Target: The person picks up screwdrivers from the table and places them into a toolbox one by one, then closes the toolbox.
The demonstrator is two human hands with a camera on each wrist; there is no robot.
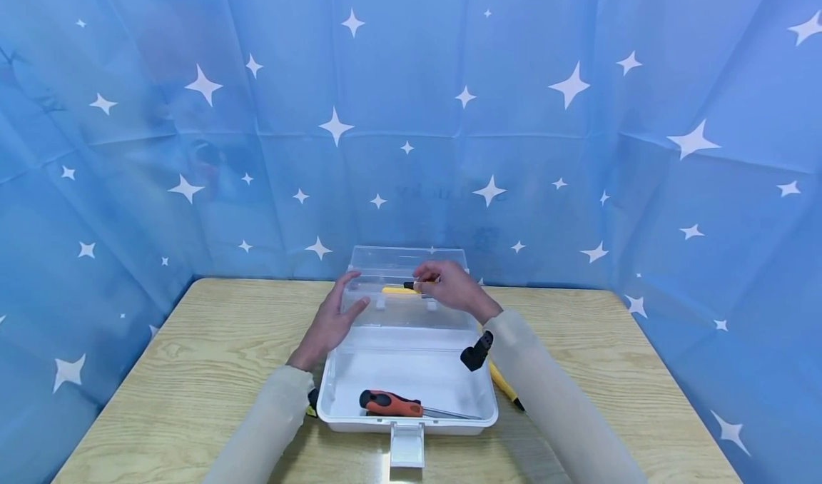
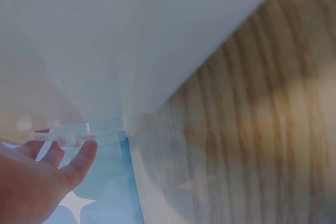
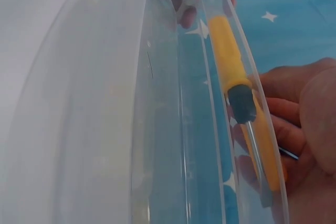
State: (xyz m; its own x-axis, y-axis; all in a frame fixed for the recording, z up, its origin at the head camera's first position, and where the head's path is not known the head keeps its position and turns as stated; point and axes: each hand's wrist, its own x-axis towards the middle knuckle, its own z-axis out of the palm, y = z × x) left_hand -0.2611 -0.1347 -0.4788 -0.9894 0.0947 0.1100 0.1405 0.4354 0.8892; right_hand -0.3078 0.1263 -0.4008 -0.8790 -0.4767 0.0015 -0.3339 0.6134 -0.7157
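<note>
A white toolbox (image 1: 411,370) lies open with its clear lid (image 1: 443,316) tipped back. Spread over the lid's left end is my left hand (image 1: 330,323), its fingertips right at the clear plastic (image 2: 113,132). My right hand (image 1: 454,285) reaches to the lid's far part and grips a yellow screwdriver (image 3: 269,166), partly hidden by the fingers and seen through the clear wall. A second yellow-handled screwdriver (image 3: 226,45) with a dark collar lies in the lid's narrow compartment. Inside the box, along its front wall, rests a red-and-black screwdriver (image 1: 392,403).
A yellow tool with a black tip (image 1: 504,384) lies on the wooden table (image 1: 244,341) beside the box's right side, partly under my right sleeve. The white latch (image 1: 407,447) hangs open at the front. Behind stands a blue star-patterned curtain (image 1: 411,163).
</note>
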